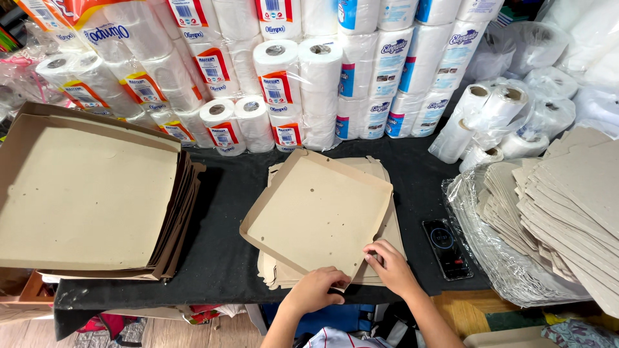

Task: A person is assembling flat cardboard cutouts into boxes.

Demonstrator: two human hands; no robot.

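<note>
The black table (219, 258) carries a tall stack of folded box trays (90, 193) at left and fanned flat cardboard blanks (567, 206) at right, each within reach. Wrapped paper rolls (290, 71) line the back. At centre, a partly folded cardboard tray (319, 212) lies on a small pile of blanks. The left hand (316, 289) and right hand (390, 264) pinch its near edge, fingers curled narrowly on the flap. A phone (446, 248) lies just beside.
</note>
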